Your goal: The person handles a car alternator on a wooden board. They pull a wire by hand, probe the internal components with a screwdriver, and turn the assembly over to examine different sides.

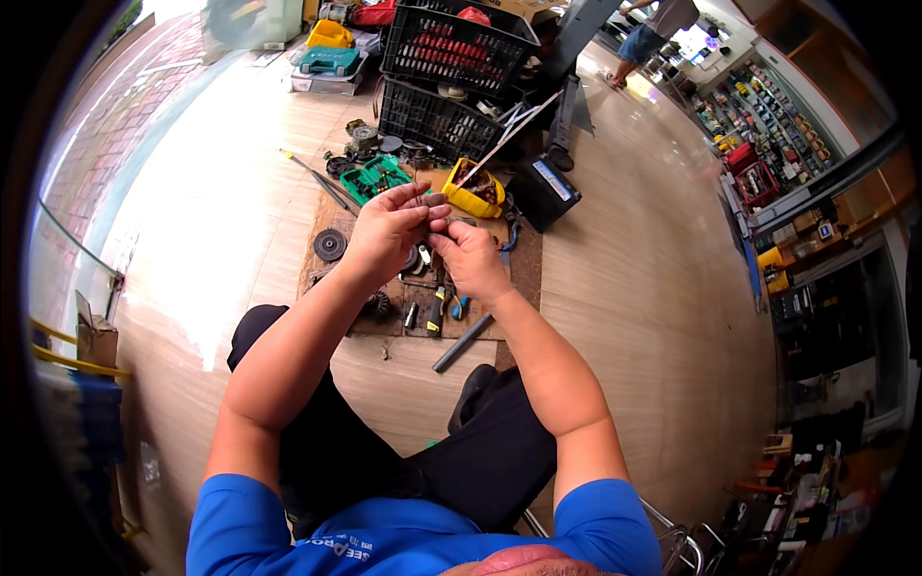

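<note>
My left hand (pixel 392 226) and my right hand (pixel 471 257) meet above a brown work board (pixel 523 278) on the floor. The fingertips of both are pinched together around something small and dark, too tiny to name. Just beyond them are an open green case (pixel 357 182) of small parts and a yellow bin (pixel 473 204) holding copper-coloured pieces. Below my hands lie a yellow-and-black-handled tool (pixel 437 312), a blue-handled tool (pixel 460 307) and a small metal cylinder (pixel 411 316). A black round wheel-like part (pixel 329 245) rests left of my left wrist.
A grey tube (pixel 463 343) lies across the board's near edge. Behind the bin stand a black box-shaped battery (pixel 545 194) and stacked black crates (pixel 459 48). A teal tool case (pixel 329 61) sits far left. Stocked shelves (pixel 764 115) and a person (pixel 663 27) are far right.
</note>
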`<state>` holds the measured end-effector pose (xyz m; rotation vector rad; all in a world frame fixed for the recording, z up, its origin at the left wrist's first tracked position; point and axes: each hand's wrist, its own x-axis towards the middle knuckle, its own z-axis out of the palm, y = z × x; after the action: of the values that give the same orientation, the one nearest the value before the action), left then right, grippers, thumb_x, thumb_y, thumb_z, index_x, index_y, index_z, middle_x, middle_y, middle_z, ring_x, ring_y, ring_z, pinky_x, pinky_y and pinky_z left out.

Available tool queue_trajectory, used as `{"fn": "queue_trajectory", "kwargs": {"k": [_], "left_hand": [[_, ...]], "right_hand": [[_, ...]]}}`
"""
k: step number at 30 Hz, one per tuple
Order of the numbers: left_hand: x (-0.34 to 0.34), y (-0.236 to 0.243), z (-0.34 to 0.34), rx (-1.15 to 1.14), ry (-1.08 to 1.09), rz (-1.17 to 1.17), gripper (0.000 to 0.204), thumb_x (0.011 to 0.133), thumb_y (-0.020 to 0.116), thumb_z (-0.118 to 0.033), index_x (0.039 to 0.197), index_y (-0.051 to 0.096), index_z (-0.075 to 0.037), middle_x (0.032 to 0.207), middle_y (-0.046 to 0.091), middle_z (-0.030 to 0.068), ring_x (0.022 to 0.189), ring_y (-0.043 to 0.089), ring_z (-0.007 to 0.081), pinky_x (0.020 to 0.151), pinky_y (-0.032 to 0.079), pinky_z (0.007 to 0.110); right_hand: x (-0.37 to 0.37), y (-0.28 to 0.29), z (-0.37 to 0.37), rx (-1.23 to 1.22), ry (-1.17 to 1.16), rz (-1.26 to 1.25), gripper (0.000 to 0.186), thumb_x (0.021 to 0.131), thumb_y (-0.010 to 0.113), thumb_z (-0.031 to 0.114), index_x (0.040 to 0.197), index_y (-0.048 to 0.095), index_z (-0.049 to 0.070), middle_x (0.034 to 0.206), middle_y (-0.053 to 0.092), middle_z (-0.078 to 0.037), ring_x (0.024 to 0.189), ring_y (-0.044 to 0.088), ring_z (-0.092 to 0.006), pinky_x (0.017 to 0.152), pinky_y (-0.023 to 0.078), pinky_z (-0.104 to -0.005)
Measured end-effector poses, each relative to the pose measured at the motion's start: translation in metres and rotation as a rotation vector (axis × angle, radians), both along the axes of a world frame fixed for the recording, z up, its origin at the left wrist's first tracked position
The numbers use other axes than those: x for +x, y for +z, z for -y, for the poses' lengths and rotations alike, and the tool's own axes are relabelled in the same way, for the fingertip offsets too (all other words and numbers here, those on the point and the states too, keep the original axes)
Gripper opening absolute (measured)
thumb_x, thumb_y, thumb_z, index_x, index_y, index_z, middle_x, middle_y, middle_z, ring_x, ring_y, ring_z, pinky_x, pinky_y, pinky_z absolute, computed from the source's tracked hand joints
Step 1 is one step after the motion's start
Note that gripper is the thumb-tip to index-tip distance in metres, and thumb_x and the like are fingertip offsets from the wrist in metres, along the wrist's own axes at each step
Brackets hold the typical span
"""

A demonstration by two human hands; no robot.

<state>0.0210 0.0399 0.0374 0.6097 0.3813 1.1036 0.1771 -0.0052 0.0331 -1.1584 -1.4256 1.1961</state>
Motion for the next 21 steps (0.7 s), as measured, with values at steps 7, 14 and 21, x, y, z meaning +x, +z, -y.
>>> {"fn": "queue_trajectory", "kwargs": {"k": [7, 14, 21], "left_hand": [[0.005, 0.004, 0.006, 0.037, -0.04, 0.002, 0.045, 0.089, 0.055, 0.004, 0.132, 0.041, 0.007, 0.118, 0.061, 0.0189, 0.104, 0.064, 0.0258, 0.088, 0.055, 0.035], [0.009, -0.001, 0.012, 0.05, -0.03, 0.016, 0.041, 0.09, 0.053, 0.005, 0.13, 0.045, 0.005, 0.117, 0.063, 0.0165, 0.104, 0.064, 0.0251, 0.09, 0.054, 0.035], [0.004, 0.001, 0.012, 0.038, -0.059, 0.068, 0.036, 0.088, 0.053, 0.006, 0.124, 0.051, 0.004, 0.114, 0.065, 0.0162, 0.108, 0.063, 0.0268, 0.095, 0.051, 0.038]], "right_hand": [[0.007, -0.002, 0.001, -0.039, -0.006, -0.019, 0.013, 0.094, 0.062, 0.013, 0.101, 0.061, 0.003, 0.076, 0.06, 0.004, 0.062, 0.052, -0.0036, 0.056, 0.045, -0.0207], [0.003, -0.002, 0.003, -0.034, 0.008, -0.112, 0.012, 0.097, 0.058, 0.017, 0.097, 0.059, 0.005, 0.078, 0.061, 0.002, 0.059, 0.054, -0.0055, 0.052, 0.044, -0.0213], [-0.003, -0.003, 0.0, -0.037, -0.007, -0.16, 0.013, 0.098, 0.055, 0.018, 0.095, 0.058, 0.005, 0.072, 0.059, 0.001, 0.057, 0.054, -0.0058, 0.051, 0.044, -0.0212]]}}
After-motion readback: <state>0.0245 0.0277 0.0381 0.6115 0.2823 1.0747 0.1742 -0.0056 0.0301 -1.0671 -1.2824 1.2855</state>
